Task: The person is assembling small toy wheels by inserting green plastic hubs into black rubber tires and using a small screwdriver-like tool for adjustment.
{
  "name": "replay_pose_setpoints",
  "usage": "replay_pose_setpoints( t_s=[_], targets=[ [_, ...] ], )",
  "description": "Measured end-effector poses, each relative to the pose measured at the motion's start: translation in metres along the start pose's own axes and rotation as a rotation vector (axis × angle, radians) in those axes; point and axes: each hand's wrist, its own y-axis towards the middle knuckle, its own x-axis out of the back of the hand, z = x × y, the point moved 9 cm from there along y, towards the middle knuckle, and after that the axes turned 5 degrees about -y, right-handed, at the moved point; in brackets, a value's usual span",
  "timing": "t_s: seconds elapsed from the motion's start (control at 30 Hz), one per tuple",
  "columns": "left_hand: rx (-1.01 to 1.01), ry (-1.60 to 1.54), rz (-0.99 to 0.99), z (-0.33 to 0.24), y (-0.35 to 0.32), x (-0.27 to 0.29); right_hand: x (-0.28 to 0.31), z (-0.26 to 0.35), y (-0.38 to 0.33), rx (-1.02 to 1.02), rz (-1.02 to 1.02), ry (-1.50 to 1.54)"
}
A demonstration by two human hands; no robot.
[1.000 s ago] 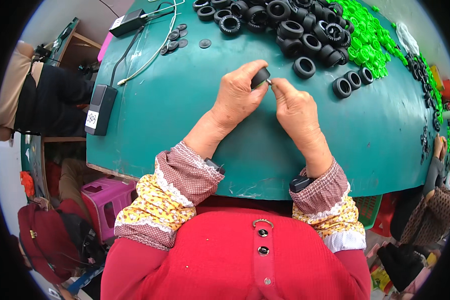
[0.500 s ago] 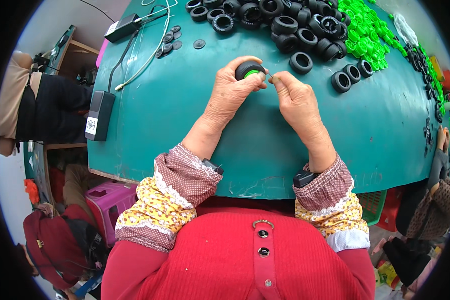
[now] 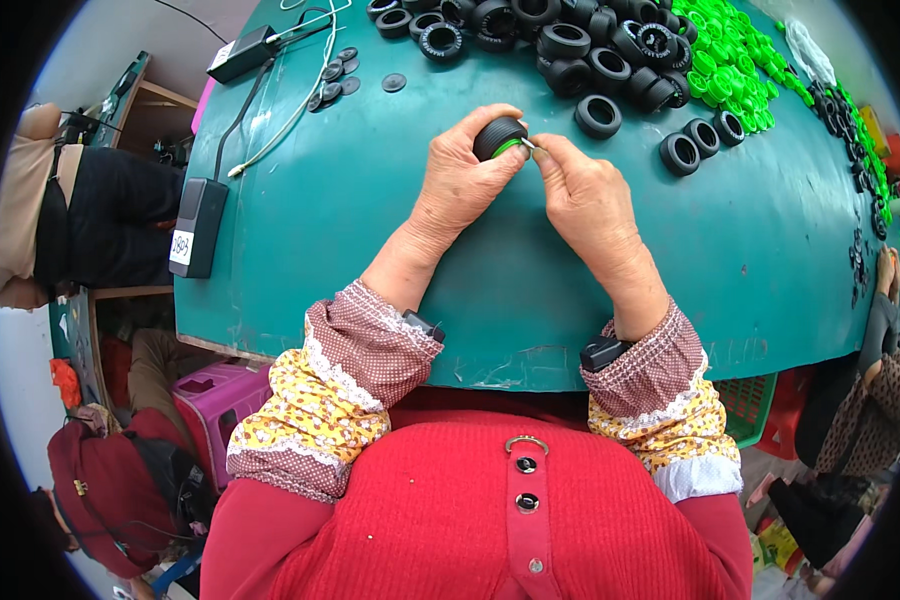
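Black tyre (image 3: 493, 137) is clamped in left grip (image 3: 458, 180), right grip (image 3: 592, 198) pinching mostly-hidden metal rod (image 3: 528, 143)

a broad, smooth, green-topped table (image 3: 710, 250) fills the middle. a pink plastic stool (image 3: 222, 383) stands beside its lower-left corner. a plain whitish wall (image 3: 175, 38) rises at upper left.

Assembly workshop: the green bench (image 3: 490, 300) carries bulk heaps of black tyres (image 3: 570, 76) and green plastic parts (image 3: 725, 78).
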Motion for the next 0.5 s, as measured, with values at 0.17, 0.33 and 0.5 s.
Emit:
replay_pose_setpoints(
  t_s=[0.17,0.33,0.5],
  targets=[
    [-0.098,0.112,-0.018,-0.009,-0.004,0.000,-0.001,0.006,-0.003,0.028,0.052,-0.061],
    [-0.191,0.299,0.016,-0.022,-0.006,0.000,-0.003,0.008,-0.003,0.072,0.125,-0.116],
    [-0.166,0.272,0.002,-0.020,-0.002,0.001,-0.004,0.006,-0.002,0.027,0.095,0.001]
  ],
)
